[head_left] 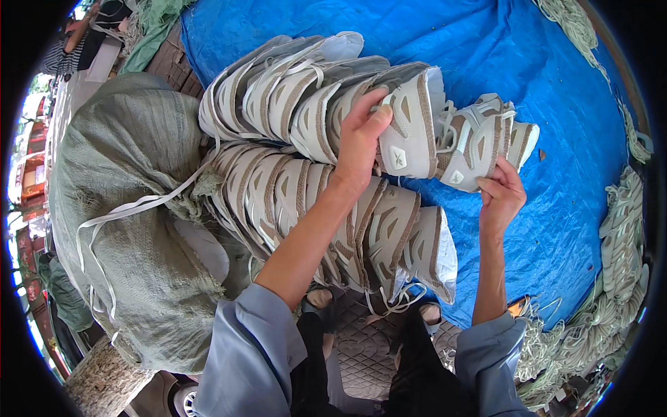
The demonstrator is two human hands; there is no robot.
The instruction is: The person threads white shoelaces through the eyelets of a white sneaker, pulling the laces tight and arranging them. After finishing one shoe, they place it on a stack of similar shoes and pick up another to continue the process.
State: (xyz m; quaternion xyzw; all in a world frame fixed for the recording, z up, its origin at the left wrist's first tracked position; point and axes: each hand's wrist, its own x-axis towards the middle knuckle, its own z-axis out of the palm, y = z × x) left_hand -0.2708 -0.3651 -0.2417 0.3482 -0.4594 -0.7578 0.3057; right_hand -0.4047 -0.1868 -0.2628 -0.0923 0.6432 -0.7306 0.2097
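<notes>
My left hand (pixel 361 142) is closed on a beige and white shoe upper (pixel 410 132) at the right end of a nested stack, thumb on its outer face. To its right, my right hand (pixel 501 198) pinches the lower edge of another shoe upper (pixel 472 149) between thumb and fingers. One or more further uppers show behind that one, partly hidden. The upper stack of nested shoe uppers (pixel 260 104) runs leftward from my left hand. A second stack (pixel 299 201) lies nearer to me, partly covered by my left forearm, with white laces (pixel 406 299) trailing from its end.
A blue tarp (pixel 542 55) spreads under the stacks. A bulging grey-green woven sack (pixel 132 160) stands at the left, with a white strap (pixel 153 201) across it. Bundled uppers (pixel 622 236) and tangled cords (pixel 542 347) line the right side. Paving (pixel 354 354) shows between my legs.
</notes>
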